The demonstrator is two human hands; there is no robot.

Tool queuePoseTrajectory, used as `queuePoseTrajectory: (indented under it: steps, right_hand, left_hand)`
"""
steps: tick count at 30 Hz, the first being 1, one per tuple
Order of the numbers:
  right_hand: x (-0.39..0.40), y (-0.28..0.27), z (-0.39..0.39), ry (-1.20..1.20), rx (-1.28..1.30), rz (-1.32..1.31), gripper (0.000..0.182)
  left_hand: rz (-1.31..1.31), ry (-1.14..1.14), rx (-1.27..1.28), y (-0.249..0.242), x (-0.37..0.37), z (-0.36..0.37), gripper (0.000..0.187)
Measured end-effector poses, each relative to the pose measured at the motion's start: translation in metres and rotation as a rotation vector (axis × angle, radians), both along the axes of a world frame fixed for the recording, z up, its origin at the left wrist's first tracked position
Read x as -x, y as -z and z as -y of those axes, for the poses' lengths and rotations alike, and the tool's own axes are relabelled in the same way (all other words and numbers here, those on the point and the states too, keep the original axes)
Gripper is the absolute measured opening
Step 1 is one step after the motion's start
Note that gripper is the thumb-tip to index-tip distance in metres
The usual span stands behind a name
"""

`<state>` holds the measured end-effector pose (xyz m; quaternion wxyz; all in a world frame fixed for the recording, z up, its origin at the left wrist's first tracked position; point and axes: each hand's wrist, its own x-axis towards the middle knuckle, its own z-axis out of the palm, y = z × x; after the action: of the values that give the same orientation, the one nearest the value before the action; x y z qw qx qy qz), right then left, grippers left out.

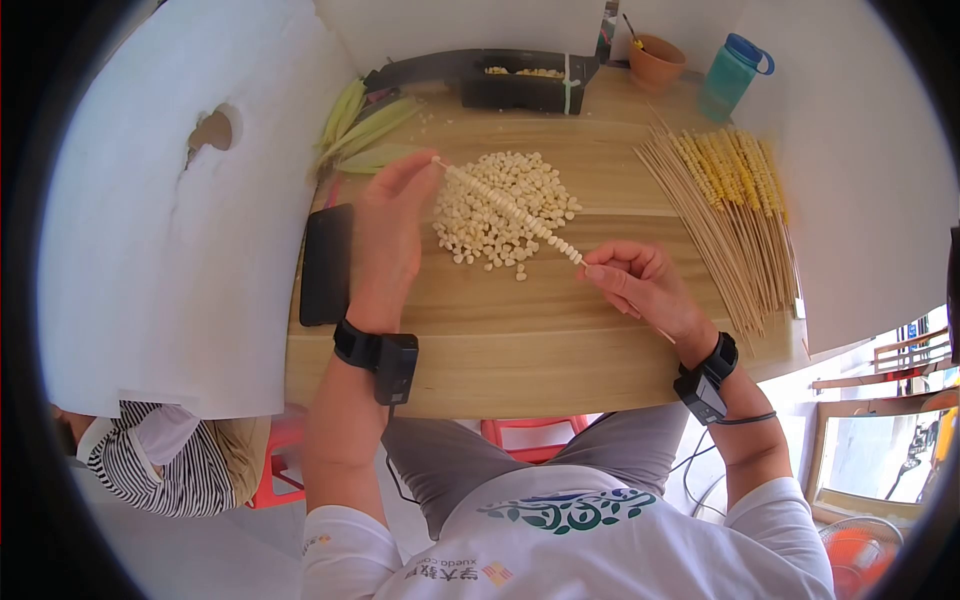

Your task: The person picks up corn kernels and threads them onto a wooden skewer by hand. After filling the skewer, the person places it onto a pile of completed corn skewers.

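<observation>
My right hand (645, 285) is closed on the bare lower part of a thin wooden skewer, whose end sticks out below the palm. Pale corn kernels (515, 211) are threaded along most of the skewer, which slants up to the left. At its upper tip my left hand (392, 215) pinches a single corn kernel (436, 160) between thumb and forefinger. Beneath the skewer lies a heap of loose corn kernels (535, 185) on the wooden table (500, 350).
Bare skewers (690, 225) and skewers threaded with yellow corn (735, 170) lie at the right. Behind stand a black container (515, 93), a clay pot (657, 62) and a blue-green bottle (728, 80). Corn husks (375, 130) and a black phone (327, 265) lie left. White panels flank the table.
</observation>
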<state>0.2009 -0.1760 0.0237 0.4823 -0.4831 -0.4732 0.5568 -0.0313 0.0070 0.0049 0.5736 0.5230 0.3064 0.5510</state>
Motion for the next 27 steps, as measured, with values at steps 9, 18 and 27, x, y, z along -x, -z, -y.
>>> queuePoseTrajectory:
  steps: [9, 18, 27]
  right_hand:
    - [0.003, -0.003, 0.001, 0.011, 0.024, 0.026, 0.014]
    - [0.004, -0.002, 0.001, -0.02, -0.012, 0.009, 0.014]
    - [0.002, 0.0, 0.0, -0.015, 0.0, 0.027, 0.015]
  left_hand:
    - [-0.183, -0.136, -0.164, -0.004, -0.003, 0.008, 0.018]
    - [-0.411, -0.309, -0.372, -0.001, -0.006, 0.011, 0.016]
    - [-0.369, -0.291, -0.36, 0.001, -0.008, 0.013, 0.015]
